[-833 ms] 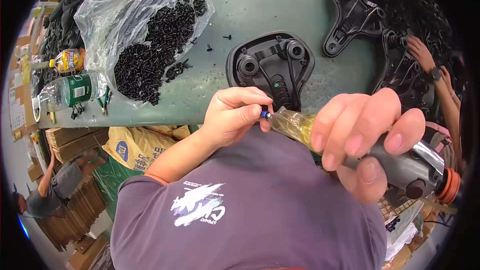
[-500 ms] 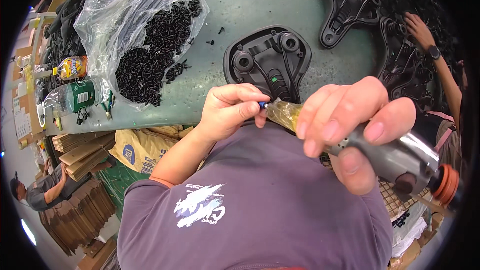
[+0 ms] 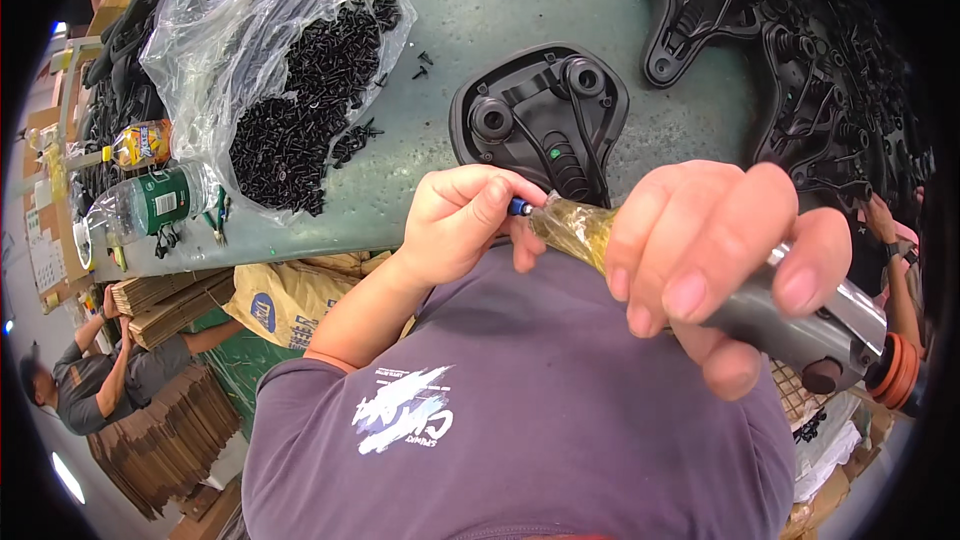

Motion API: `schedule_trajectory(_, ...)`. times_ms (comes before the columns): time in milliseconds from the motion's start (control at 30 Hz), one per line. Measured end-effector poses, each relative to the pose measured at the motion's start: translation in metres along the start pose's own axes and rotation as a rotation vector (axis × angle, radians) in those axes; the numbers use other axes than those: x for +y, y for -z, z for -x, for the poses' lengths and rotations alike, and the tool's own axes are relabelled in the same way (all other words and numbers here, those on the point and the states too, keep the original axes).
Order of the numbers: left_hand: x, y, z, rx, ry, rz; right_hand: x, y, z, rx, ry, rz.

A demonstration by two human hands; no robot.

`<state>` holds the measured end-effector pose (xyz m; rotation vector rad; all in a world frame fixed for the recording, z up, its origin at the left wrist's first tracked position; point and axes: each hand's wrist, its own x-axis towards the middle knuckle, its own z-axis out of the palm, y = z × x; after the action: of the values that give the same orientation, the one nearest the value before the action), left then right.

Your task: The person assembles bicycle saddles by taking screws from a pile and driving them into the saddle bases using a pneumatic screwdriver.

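Note:
My right hand (image 3: 715, 250) grips a silver power screwdriver (image 3: 795, 325), its fingers wrapped round the barrel and its nose angled to the left. Clear yellowish wrapping (image 3: 575, 225) covers that nose. At the tip is a small blue collar on the bit (image 3: 518, 207), and the thumb and fingers of my left hand (image 3: 455, 220) are closed on it. Whether a screw is also between those fingertips is hidden. Just beyond my hands, a black moulded part shaped like a bicycle saddle (image 3: 525, 135) lies on the green table (image 3: 500, 0), with two round sockets facing up.
A clear plastic bag (image 3: 215, 60) spills black screws (image 3: 300, 125) at the left; a few lie loose beside it. Two bottles stand by the left edge, including a green-labelled one (image 3: 165, 195). More black parts (image 3: 690, 20) crowd the right. A person (image 3: 85, 380) handles cardboard (image 3: 180, 310).
Both hands and the screwdriver have shifted slightly, the right hand a little rightward. The person at left has leaned in to the cardboard; another person's hand at right has moved lower.

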<state>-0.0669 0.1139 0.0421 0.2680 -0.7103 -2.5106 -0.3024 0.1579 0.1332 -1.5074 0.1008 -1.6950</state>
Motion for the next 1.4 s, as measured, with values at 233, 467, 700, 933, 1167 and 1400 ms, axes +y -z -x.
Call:
schedule_trajectory(233,0.021,0.029,-0.031,0.418,-0.751,-1.743,0.007,0.004,-0.003,0.009,-0.031,0.301)
schedule_trajectory(467,0.001,0.053,-0.039,0.492,-0.727,-1.54,0.026,0.0,-0.011,0.058,-0.263,0.369)
schedule_trajectory(700,0.012,0.069,-0.033,0.448,-0.76,-1.59,0.055,-0.015,-0.013,-0.003,-0.348,0.438)
schedule_trajectory(933,0.002,0.084,-0.034,0.437,-0.818,-1.397,0.074,-0.02,-0.005,-0.026,-0.291,0.489)
schedule_trajectory(1167,0.0,0.089,-0.034,0.381,-0.807,-1.278,0.088,-0.024,-0.012,-0.089,-0.335,0.487)
schedule_trajectory(1400,-0.001,0.084,-0.031,0.426,-0.807,-1.32,0.104,-0.012,-0.024,-0.234,-0.41,0.578)
